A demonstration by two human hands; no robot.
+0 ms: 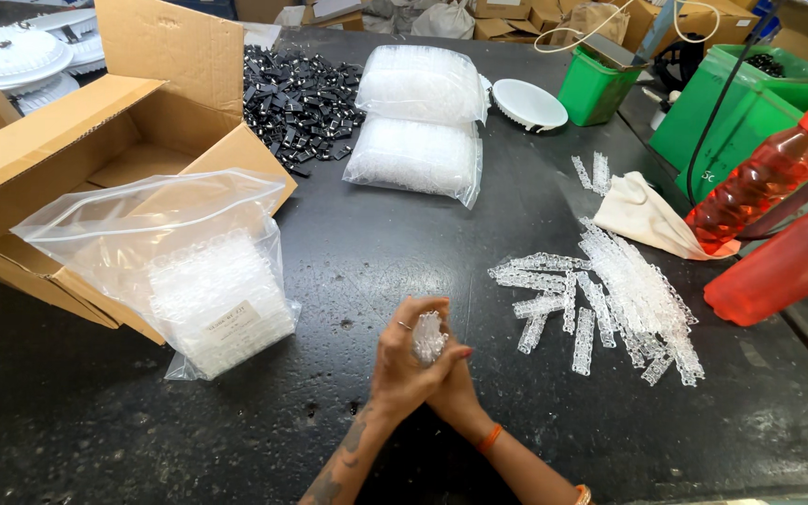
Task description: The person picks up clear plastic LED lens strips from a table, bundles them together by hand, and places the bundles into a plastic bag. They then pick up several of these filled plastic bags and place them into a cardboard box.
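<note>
- Low centre: the left hand [402, 360] and right hand [454, 388] are clasped together around a bunch of clear plastic strips [429, 337].
- Left of them stands an open clear bag [189, 271] of the same strips.
- Right of centre, loose strips [610, 299] lie scattered on the black table [376, 234].
- Upper centre: two sealed bags [420, 122], black clips [296, 103].

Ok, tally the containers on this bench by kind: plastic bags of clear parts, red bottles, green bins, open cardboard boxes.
Plastic bags of clear parts: 3, one open bag standing by the box and two sealed bags stacked further back
Red bottles: 2
Green bins: 2
Open cardboard box: 1
Total: 8
</note>
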